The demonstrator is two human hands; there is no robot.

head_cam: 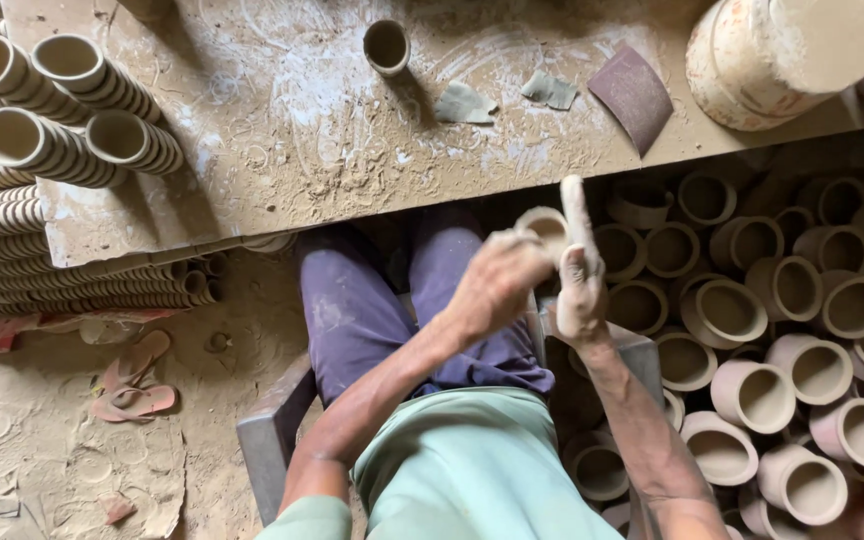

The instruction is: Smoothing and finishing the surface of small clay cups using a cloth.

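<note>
Seen from above, a seated person's left hand (pixel 497 285) grips a small clay cup (pixel 544 226) over the lap. The right hand (pixel 580 295) clasps a flat smoothing stick (pixel 577 215), apparently against the rim. Light, even strokes suit it best; clay pots (pixel 752 390) pile alongside.

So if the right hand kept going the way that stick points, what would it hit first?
Probably the edge of the dusty table: the right hand holds its stick aimed up-frame toward it. Depth is unclear, so it might pass over the edge.
</note>
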